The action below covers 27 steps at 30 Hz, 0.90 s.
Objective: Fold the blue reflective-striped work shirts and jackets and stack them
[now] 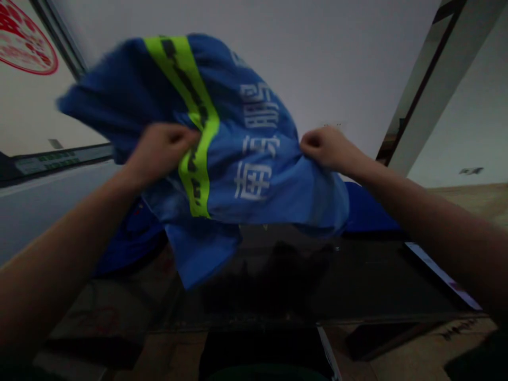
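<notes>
A blue garment (234, 159) with a yellow-green band and white lettering hangs stretched in the air above a dark table (278, 286). My left hand (169, 148) pinches it beside the band. At the right side of the lettering, my right hand (325, 148) grips the cloth with closed fingers. The garment's upper left part is flared out and blurred, and a loose flap hangs down at its lower left. Both hands are raised, well apart from each other.
Bright blue items lie behind the cloth, one at the left (130, 238) and one at the right (367, 209). A flat, light-coloured object (440, 272) rests near the table's right edge. Behind stands a pale wall (337, 53).
</notes>
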Tool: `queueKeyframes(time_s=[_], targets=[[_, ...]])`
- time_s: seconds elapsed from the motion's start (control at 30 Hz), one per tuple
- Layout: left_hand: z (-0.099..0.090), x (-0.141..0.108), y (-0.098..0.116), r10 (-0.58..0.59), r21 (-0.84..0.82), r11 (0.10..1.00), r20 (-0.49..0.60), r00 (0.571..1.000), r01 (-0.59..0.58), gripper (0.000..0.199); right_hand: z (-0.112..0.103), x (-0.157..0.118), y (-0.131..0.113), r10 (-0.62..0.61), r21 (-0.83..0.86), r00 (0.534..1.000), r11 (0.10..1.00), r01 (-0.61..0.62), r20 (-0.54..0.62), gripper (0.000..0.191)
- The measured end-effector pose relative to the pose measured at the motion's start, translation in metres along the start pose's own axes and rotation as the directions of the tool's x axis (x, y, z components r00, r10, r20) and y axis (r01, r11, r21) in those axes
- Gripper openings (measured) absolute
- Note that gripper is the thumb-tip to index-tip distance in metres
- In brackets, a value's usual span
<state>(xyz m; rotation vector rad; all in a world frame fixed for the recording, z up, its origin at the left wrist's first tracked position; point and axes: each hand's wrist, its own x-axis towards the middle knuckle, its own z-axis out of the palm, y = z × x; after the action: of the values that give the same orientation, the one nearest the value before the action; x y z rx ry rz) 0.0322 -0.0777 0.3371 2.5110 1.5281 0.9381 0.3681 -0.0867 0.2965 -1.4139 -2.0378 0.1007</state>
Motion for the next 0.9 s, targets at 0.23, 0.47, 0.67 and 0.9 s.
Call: queueKeyframes(time_s=[0.23, 0.47, 0.67, 0.9], targets=[[0.010, -0.006, -0.011, 0.036, 0.037, 0.999, -0.244, 0.969, -0.028, 0.045, -0.006, -0.004, -0.001, 0.068, -0.039, 0.977, 0.996, -0.077, -0.204, 0.035], [0.015, -0.010, -0.003, 0.001, -0.028, 1.000, -0.200, 0.980, -0.007, 0.044, -0.009, -0.014, 0.000, 0.087, 0.094, 0.987, 0.993, -0.074, -0.139, 0.036], [0.025, -0.008, 0.016, -0.124, -0.575, 0.818, -0.165, 0.978, 0.007, 0.022, 0.005, -0.022, -0.009, -0.135, 0.329, 0.979, 0.941, 0.079, 0.150, 0.020], [0.036, -0.025, 0.079, 0.065, -0.696, 0.701, -0.150, 0.987, -0.152, 0.008, 0.057, -0.034, -0.059, -0.331, 0.662, 0.939, 0.724, 0.192, 0.090, 0.056]])
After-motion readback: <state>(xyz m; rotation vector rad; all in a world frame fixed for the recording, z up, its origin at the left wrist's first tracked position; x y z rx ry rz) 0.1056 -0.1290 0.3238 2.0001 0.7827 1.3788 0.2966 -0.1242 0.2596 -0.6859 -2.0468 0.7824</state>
